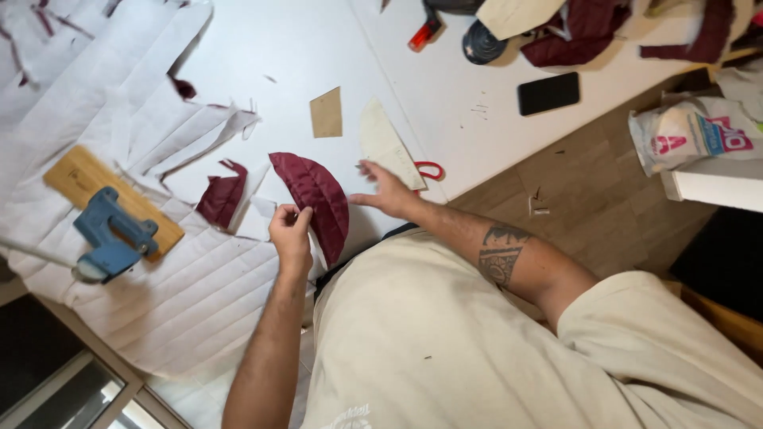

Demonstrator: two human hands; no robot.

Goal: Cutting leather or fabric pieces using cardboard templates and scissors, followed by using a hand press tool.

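Observation:
My left hand pinches the near edge of a curved, quilted maroon fabric piece lying on the white table. My right hand hovers with fingers spread just right of that piece, next to a cream curved paper pattern. The red handles of scissors peek out beside the right hand.
White quilted fabric covers the left. On it lie a wooden board with a blue tool, and a maroon scrap. Also present: a cardboard square, black phone, maroon pieces, a printed bag.

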